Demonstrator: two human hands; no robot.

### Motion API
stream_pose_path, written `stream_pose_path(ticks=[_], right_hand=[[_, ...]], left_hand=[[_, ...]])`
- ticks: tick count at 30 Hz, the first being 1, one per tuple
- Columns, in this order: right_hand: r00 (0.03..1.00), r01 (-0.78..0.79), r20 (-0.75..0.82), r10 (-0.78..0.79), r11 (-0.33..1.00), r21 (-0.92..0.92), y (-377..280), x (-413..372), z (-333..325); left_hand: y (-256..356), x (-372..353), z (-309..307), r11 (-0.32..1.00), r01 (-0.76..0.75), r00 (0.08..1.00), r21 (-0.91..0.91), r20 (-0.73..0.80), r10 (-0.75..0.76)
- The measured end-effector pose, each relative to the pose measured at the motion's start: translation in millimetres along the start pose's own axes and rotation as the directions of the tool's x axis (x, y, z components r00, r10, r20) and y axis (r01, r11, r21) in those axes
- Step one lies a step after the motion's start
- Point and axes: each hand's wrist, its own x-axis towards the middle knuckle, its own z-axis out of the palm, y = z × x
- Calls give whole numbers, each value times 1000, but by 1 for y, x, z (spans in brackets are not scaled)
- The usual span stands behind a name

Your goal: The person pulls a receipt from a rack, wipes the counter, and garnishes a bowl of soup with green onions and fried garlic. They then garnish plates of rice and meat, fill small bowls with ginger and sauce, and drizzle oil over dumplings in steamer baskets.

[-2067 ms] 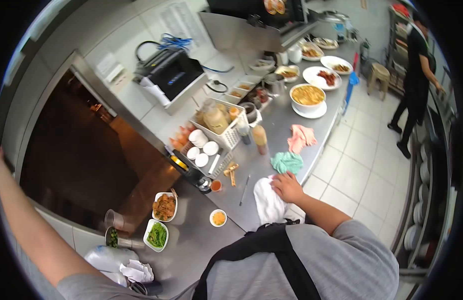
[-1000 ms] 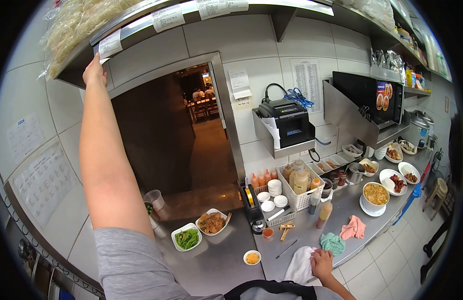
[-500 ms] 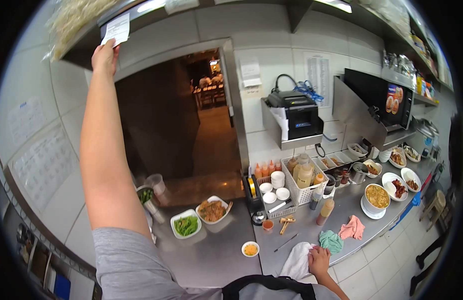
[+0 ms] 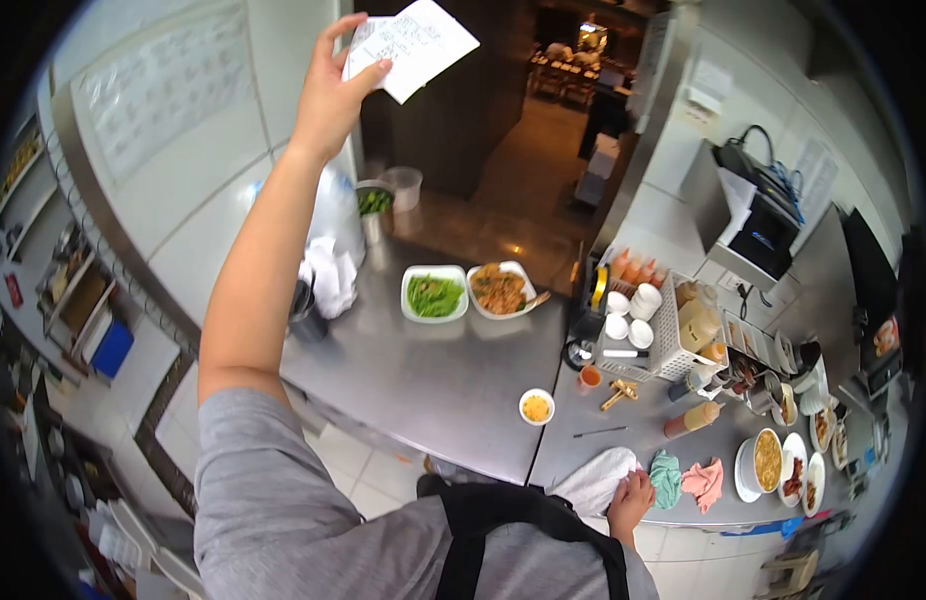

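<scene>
High in front of the doorway, my left hand [image 4: 335,95] pinches a printed paper receipt [image 4: 413,48] between thumb and fingers. At the counter's near edge, my right hand [image 4: 631,497] has its bent fingers on the side of a crumpled white towel [image 4: 595,480]. A green cloth [image 4: 666,479] and a pink cloth [image 4: 703,484] lie just to the right of it. Below the receipt, a white dish of green leaves [image 4: 435,295] stands beside a dish of browned food [image 4: 501,290]. A small bowl of yellow-orange food [image 4: 536,407] sits nearer to me.
A receipt printer [image 4: 758,235] hangs on the right wall. Baskets hold sauce bottles [image 4: 699,325] and small white bowls [image 4: 643,300]. A soup bowl [image 4: 766,458] and several filled plates stand at right. Left on the steel counter [image 4: 413,370] are a dark cup [image 4: 307,312] and a pot of greens [image 4: 375,200].
My left hand has brought the receipt down from the overhead shelf edge and closer to me. The view has turned left and downward. My right hand stays by the white towel.
</scene>
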Motion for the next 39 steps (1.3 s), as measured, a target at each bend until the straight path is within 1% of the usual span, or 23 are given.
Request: stream_pose_path(ticks=[2, 3, 5, 8, 10, 13, 14, 15, 16, 17, 19, 20, 21, 23, 25, 27, 29, 30, 33, 35, 36, 38, 39], right_hand=[[999, 25, 33, -24, 1000, -13, 4, -1, 3], [999, 23, 27, -23, 1000, -3, 7, -1, 5], [998, 55, 37, -54, 998, -26, 12, -2, 8], [998, 54, 33, -53, 998, -12, 14, -2, 9], [998, 55, 33, -55, 998, -12, 13, -1, 9], [997, 68, 30, -68, 998, -16, 14, 0, 9], [996, 82, 27, -81, 997, -9, 15, 1, 9], [998, 63, 26, -63, 998, -18, 15, 2, 10], [997, 77, 28, -77, 997, -16, 17, 2, 10], [996, 85, 32, -85, 996, -15, 17, 1, 10], [999, 44, 31, -43, 998, -35, 15, 1, 9], [998, 48, 33, -47, 998, -31, 15, 1, 9], [998, 53, 35, -53, 998, -27, 15, 1, 9], [998, 31, 46, -30, 999, -30, 13, 3, 8], [999, 13, 39, -11, 999, -32, 12, 0, 9], [998, 12, 65, -10, 1000, -28, 12, 2, 9], [998, 10, 56, -8, 999, -39, 12, 3, 10], [998, 11, 64, -8, 999, -45, 12, 2, 9], [999, -6, 54, 9, 998, -57, 8, 2, 9], [997, -14, 75, 18, 998, -55, 6, 3, 6], [998, -13, 55, 16, 998, -56, 6, 2, 7], [999, 0, 42, 3, 998, -68, 5, 2, 5], [1000, 3, 30, -1, 998, -55, 2, 2, 2]], left_hand=[[-8, -22, -25, 993, -23, 1000, 117, -3, 23], [-16, -36, -43, 991, 13, 1000, 130, -27, -10], [-30, -57, -91, 937, 151, 985, 314, -130, -115], [-92, -103, -158, 839, 441, 887, 319, -295, -355], [-124, -130, -169, 726, 605, 792, 327, -345, -504], [-170, -160, -200, 589, 713, 701, 381, -400, -591], [-175, -167, -210, 552, 731, 680, 402, -362, -637], [-195, -177, -235, 469, 796, 596, 382, -359, -718], [-198, -185, -241, 448, 821, 562, 354, -364, -743], [-214, -194, -263, 402, 827, 531, 393, -310, -789], [-218, -206, -264, 341, 854, 466, 394, -287, -837], [-223, -210, -265, 333, 875, 433, 352, -261, -863], [-214, -209, -257, 270, 873, 387, 407, -240, -890], [-234, -219, -272, 277, 880, 338, 385, -97, -936], [-232, -218, -267, 305, 892, 346, 334, -72, -935], [-232, -214, -271, 282, 861, 333, 424, -50, -942], [-233, -211, -264, 297, 859, 344, 418, -41, -938], [-237, -211, -266, 297, 838, 353, 457, -41, -935], [-237, -206, -261, 340, 774, 431, 535, -51, -901], [-236, -202, -264, 353, 754, 451, 553, -46, -891], [-237, -200, -266, 374, 718, 496, 586, -54, -866], [-242, -199, -274, 329, 698, 486, 636, -83, -870], [-257, -206, -287, 368, 702, 502, 610, -57, -863]])
